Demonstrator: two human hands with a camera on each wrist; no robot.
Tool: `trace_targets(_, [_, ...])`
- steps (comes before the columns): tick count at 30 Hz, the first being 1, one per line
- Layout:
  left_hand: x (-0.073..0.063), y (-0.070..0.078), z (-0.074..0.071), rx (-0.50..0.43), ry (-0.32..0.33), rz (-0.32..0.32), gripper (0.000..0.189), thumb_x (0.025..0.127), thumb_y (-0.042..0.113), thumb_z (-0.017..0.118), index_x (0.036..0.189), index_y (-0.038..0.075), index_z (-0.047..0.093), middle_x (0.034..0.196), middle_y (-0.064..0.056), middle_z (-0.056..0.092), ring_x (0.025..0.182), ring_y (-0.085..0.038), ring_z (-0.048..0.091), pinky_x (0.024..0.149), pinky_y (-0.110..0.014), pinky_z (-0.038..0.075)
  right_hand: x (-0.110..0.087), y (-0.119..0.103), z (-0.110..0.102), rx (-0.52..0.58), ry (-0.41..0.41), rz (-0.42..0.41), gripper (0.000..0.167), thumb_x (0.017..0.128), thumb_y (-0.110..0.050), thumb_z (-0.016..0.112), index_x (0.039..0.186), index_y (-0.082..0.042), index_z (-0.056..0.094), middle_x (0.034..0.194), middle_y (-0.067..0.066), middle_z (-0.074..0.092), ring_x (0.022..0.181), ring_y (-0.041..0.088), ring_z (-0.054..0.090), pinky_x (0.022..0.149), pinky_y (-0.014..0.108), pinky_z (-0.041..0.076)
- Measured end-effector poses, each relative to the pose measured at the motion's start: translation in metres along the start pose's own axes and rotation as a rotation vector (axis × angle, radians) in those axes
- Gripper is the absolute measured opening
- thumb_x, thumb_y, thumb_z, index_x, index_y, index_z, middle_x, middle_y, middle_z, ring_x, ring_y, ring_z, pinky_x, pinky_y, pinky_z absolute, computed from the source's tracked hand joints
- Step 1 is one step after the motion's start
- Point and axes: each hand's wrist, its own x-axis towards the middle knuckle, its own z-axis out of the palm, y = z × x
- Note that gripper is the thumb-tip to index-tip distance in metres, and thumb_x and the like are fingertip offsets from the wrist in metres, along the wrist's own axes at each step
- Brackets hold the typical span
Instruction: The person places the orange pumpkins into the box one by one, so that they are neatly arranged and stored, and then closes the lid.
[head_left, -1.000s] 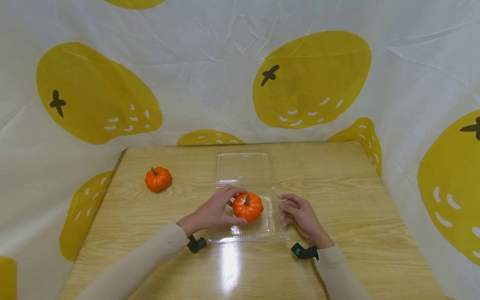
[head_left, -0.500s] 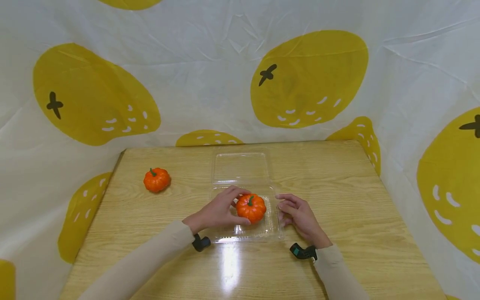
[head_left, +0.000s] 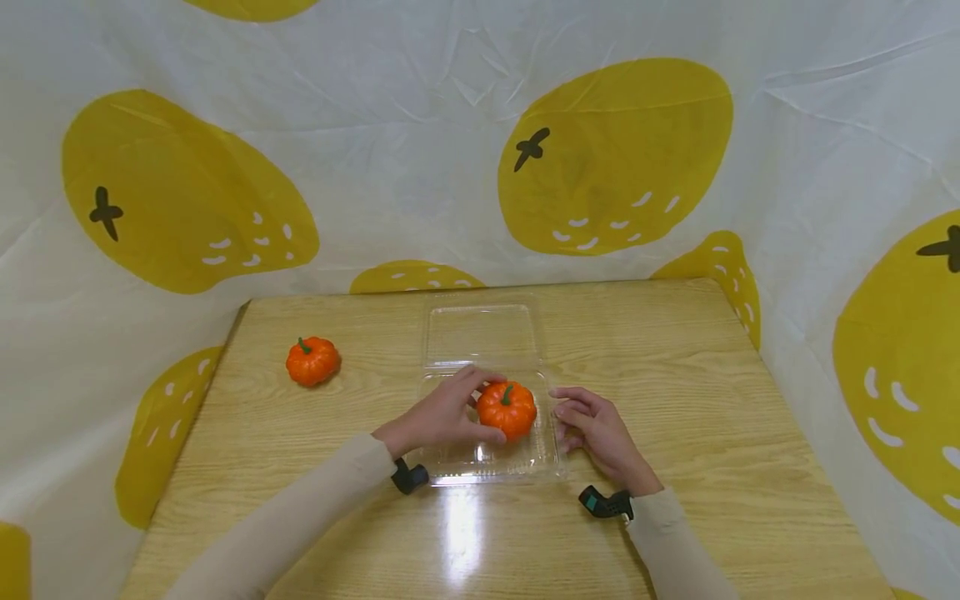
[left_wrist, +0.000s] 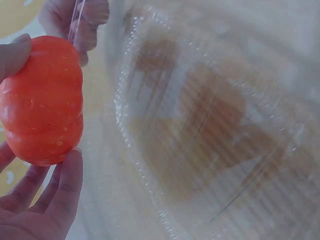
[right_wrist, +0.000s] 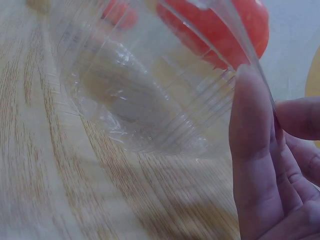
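Note:
An orange toy pumpkin [head_left: 507,412] with a green stem is gripped by my left hand [head_left: 441,415], thumb and fingers round its sides. It is over the base of a clear plastic clamshell container [head_left: 525,463], and the left wrist view shows the pumpkin [left_wrist: 44,102] lifted above the ribbed bottom. At the container's right side, my right hand [head_left: 600,429] pinches the rim, thumb and finger on either side of the thin plastic [right_wrist: 267,82] in the right wrist view. The container's lid [head_left: 483,335] lies folded back, away from me.
A second orange pumpkin [head_left: 312,361] rests on the wooden table [head_left: 675,367] at the far left. Behind and beside the table hangs a white cloth [head_left: 405,183] printed with yellow fruit. Light reflects off the tabletop in front of the container.
My left hand has carried the pumpkin a little to the right over the container base. The right hand keeps its place at the rim, and the second pumpkin stays put.

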Motion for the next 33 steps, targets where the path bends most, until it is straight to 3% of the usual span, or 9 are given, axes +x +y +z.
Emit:
trace_targets(11, [0.011,0.000,0.002,0.046,-0.027,0.000,0.079,0.077,0.035,0.092,0.145,0.019,0.055,0.139,-0.004,0.056,0.120,-0.018,0.060,0.094,-0.031,0.060,0.001,0.000,0.000,-0.006,-0.001,0.014,0.045,0.104,-0.009,0.061,0.141,0.011,0.046,0.088,-0.008,0.070,0.066,0.008,0.064,0.056,0.023,0.060])
trace_targets(33, [0.026,-0.005,0.012,0.190,-0.169,-0.021,0.079,0.076,0.041,0.092,0.143,0.021,0.055,0.147,-0.005,0.054,0.130,-0.022,0.056,0.107,-0.038,0.054,0.002,-0.001,0.002,-0.001,0.013,0.039,0.048,0.103,-0.013,0.063,0.142,0.009,0.046,0.088,-0.007,0.070,0.065,0.008,0.064,0.055,0.022,0.059])
